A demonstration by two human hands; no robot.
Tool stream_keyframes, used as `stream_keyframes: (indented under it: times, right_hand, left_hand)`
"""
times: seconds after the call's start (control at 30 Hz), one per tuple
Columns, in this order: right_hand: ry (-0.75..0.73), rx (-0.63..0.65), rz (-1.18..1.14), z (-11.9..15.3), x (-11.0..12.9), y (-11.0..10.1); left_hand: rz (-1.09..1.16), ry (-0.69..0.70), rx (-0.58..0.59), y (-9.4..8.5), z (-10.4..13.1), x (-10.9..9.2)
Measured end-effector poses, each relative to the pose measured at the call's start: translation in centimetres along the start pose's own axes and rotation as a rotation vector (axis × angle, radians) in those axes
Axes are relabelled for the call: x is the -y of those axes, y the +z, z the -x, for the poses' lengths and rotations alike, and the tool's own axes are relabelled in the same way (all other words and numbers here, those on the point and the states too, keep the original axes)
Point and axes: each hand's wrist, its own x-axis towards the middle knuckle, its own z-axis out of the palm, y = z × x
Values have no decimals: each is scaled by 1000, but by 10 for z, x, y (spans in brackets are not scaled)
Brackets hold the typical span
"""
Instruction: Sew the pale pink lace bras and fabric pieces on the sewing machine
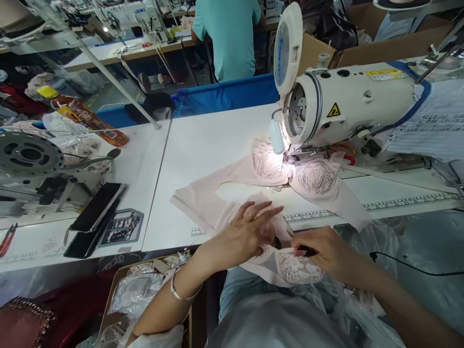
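Note:
A pale pink lace bra (317,176) lies on the white table with its centre under the lit needle area of the sewing machine (348,101). A second pink lace piece (297,268) hangs over the table's front edge above my lap. My left hand (250,232), with a ring, rests on its fabric, fingers spread. Closed around a small dark tool (306,251), my right hand (326,253) is at the upper edge of the lace cup. The tool's shape is mostly hidden by my fingers.
Two dark phones (96,212) lie at the left beside another machine (39,169). A bottle (90,121) lies behind them. A box of plastic bags (134,295) stands below the table. A person in a turquoise shirt (230,38) sits beyond the blue cloth (228,99).

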Motion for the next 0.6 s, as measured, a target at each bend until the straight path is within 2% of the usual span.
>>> stream_keyframes:
  times: [0.07,0.13,0.2,0.3,0.37,0.47,0.53,0.6]
  right_hand:
    - [-9,93,-5,10,0,-6]
    - [9,180,-23,18,-2,-9]
    - [43,214,-76,23,-7,-8]
    - [132,185,-248,25,-19,-2]
    - [208,178,-406,25,-29,5]
    - [275,141,-629,23,-41,15]
    - [276,85,-761,19,-44,22]
    - [247,26,-879,14,-45,28]
  left_hand:
    - [120,72,24,-7,5,0]
    - [334,70,53,-10,14,0]
    - [611,-47,72,-5,23,2]
    - [1084,-331,76,15,34,4]
    - [1338,-479,7,34,38,3]
    - [1584,-627,-203,58,39,-3]
    - [1728,-658,-323,69,37,-9]
    - [1854,-638,-381,76,32,-15]
